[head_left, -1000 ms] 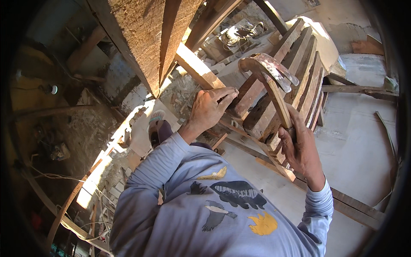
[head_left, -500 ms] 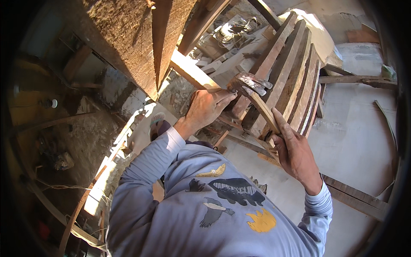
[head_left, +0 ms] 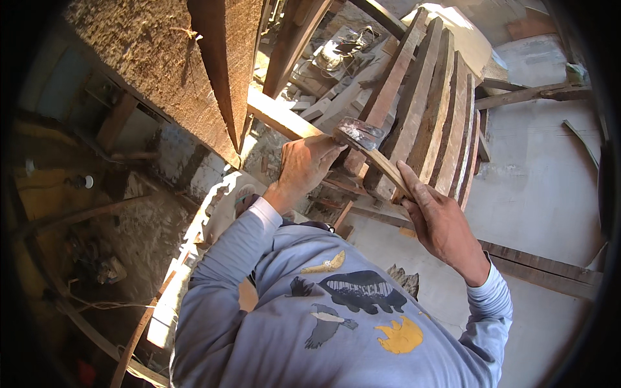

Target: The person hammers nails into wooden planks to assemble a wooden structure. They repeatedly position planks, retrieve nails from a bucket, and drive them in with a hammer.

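Note:
My right hand [head_left: 443, 229] grips the wooden handle of a claw hammer [head_left: 388, 169], index finger stretched along it. The hammer's worn metal head [head_left: 358, 134] sits right by the fingertips of my left hand [head_left: 304, 169]. My left fingers are pressed together near the end of a light wooden beam [head_left: 284, 116]; whatever they pinch is too small or hidden to make out. Just beyond the hammer, several long rough timbers [head_left: 414, 97] lean side by side.
A thick rough-sawn post [head_left: 162, 71] looms close at the upper left. Cables and wood scraps [head_left: 336, 52] lie on the far floor. At the right, a dark plank [head_left: 543, 268] crosses the pale floor [head_left: 537, 187]. Thin strips and cords [head_left: 116, 304] stand at the lower left.
The hammer has turned slightly in my right hand's grip, and its claw now shows at another angle. Its head stays close to my left fingertips. The whole view has shifted a little.

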A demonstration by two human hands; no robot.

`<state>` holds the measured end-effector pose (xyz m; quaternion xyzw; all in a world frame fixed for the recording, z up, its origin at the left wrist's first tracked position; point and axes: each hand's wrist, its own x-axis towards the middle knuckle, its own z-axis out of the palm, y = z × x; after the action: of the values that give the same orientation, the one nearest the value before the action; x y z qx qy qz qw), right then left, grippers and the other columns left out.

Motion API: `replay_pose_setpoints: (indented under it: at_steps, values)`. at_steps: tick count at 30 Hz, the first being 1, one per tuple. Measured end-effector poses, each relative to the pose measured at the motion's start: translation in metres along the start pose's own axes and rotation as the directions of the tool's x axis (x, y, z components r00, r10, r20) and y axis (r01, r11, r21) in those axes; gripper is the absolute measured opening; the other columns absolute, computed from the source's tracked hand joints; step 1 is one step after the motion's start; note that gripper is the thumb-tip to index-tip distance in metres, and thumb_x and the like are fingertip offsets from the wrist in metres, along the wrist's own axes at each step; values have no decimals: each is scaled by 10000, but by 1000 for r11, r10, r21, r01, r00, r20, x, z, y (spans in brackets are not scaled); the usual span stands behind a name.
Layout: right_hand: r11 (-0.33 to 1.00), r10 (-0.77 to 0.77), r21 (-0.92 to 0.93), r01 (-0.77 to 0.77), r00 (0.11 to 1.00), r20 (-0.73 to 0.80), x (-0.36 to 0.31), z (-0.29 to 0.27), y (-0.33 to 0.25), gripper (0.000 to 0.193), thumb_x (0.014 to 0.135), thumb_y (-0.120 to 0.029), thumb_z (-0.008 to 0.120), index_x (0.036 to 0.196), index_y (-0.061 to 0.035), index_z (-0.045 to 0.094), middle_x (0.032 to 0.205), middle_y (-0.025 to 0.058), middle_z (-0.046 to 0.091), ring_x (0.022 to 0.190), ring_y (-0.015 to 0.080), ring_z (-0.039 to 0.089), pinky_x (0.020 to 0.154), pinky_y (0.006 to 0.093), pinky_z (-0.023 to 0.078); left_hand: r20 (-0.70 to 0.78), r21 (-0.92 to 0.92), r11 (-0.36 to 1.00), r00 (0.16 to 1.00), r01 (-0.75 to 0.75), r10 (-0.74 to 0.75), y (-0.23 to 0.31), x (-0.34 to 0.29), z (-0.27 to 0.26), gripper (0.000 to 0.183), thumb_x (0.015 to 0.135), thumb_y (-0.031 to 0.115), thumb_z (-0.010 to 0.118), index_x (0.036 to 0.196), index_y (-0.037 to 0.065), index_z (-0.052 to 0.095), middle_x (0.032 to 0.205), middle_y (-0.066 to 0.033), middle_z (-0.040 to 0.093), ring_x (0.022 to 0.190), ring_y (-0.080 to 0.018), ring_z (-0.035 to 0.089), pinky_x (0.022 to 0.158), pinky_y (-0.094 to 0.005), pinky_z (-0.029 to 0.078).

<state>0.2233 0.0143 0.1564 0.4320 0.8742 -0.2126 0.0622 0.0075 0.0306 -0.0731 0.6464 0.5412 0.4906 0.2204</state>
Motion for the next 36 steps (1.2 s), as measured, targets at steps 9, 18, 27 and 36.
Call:
replay_pose_setpoints:
  at_steps: [9, 18, 27, 36]
  values:
    - [1000, -5, -13, 4, 999, -38, -4, 2, 1, 717, 986, -7, 617, 1625, -97, 305, 1116, 287, 695, 868, 473, 696, 728, 529, 558, 7, 40, 998, 998, 56, -57, 7, 0, 1, 142, 959, 186, 708, 1057, 96, 760, 982, -64, 767, 815, -288, 745, 723, -391, 585]
    - [992, 25, 129, -1, 983, -184, -13, 5, -1, 717, 983, 2, 614, 1623, -78, 300, 1100, 323, 688, 932, 509, 685, 764, 523, 552, -91, -115, 993, 996, -5, -5, 27, -40, 16, 1038, 786, 595, 843, 1510, -35, 448, 1362, -229, 540, 1262, -417, 534, 1049, -524, 446]
    - [997, 16, 83, -6, 993, -118, -6, 1, -4, 760, 979, 13, 602, 1642, -166, 274, 1071, 297, 699, 930, 499, 692, 764, 546, 559, -228, 45, 989, 966, 140, -126, 38, -27, 55, 752, 833, 349, 856, 1432, 20, 543, 1349, -164, 581, 1213, -374, 539, 1025, -469, 459]
    - [1000, -15, -26, 13, 998, -55, -3, -1, 4, 775, 988, -32, 618, 1653, -193, 254, 1150, 248, 694, 847, 462, 701, 723, 529, 561, -239, 39, 991, 964, 131, -119, 38, -27, 59, 644, 838, 248, 836, 1377, 22, 566, 1278, -156, 604, 1146, -369, 551, 991, -468, 468]
